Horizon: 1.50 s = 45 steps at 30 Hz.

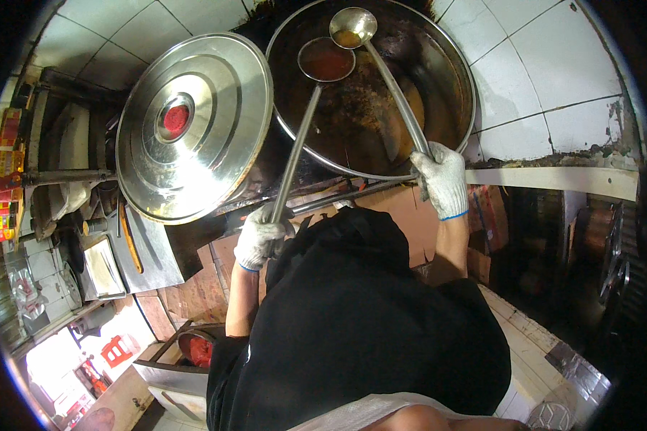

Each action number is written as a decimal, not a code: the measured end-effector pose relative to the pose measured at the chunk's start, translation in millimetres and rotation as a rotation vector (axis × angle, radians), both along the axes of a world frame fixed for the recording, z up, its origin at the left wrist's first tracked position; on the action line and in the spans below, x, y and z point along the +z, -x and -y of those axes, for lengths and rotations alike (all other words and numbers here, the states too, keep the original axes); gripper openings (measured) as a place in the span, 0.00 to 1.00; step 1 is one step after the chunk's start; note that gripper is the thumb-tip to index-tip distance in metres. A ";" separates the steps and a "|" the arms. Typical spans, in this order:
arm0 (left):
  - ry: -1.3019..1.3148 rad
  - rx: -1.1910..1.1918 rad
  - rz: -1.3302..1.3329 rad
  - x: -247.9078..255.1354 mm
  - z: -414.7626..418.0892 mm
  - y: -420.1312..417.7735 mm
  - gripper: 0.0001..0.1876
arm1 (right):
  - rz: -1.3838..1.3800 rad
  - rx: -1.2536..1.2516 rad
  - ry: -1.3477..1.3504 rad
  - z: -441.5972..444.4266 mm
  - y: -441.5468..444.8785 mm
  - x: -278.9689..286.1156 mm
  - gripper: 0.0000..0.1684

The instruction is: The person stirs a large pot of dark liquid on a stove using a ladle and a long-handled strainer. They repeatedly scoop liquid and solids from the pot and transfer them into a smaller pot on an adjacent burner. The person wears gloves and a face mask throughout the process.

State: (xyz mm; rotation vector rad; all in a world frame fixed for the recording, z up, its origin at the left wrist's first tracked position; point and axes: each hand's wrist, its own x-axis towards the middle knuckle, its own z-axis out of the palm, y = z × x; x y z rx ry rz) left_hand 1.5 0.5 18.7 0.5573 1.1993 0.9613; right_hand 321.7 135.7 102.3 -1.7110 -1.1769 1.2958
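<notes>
My left hand [263, 237], in a white knit glove with a blue cuff, grips the long metal handle of a round skimmer [326, 60]. The skimmer's head is over the wide metal pot [469, 116]. In a matching glove, my right hand [443, 175] holds a steel ladle [396, 86] by its handle, near the pot's right front rim. A little yellowish liquid shows in the ladle's bowl, beside and slightly beyond the skimmer. Dark brown liquid with floating bits lies inside the pot. A curved pale brown shape in it cannot be made out.
Left of the pot is a large steel lid [210, 129] with a red centre. Farther left, a metal worktop [151, 253] bears a wooden-handled tool [129, 240] and a pale tray [105, 266]. White wall tiles [561, 70] stand behind the pot. Cardboard [188, 293] covers part of the floor.
</notes>
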 end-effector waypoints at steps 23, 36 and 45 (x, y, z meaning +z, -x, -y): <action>0.019 -0.026 -0.024 1.3 -1.4 -11.8 0.37 | 0.603 0.323 0.113 -126.0 -107.8 -126.1 0.18; 0.003 -0.086 -0.049 12.6 -1.3 -22.0 0.28 | 1.449 0.526 -0.221 -104.5 -122.9 -83.7 0.11; 0.012 -0.102 -0.089 23.3 4.9 -41.3 0.28 | 0.846 0.247 -0.385 -88.5 -171.1 -79.3 0.21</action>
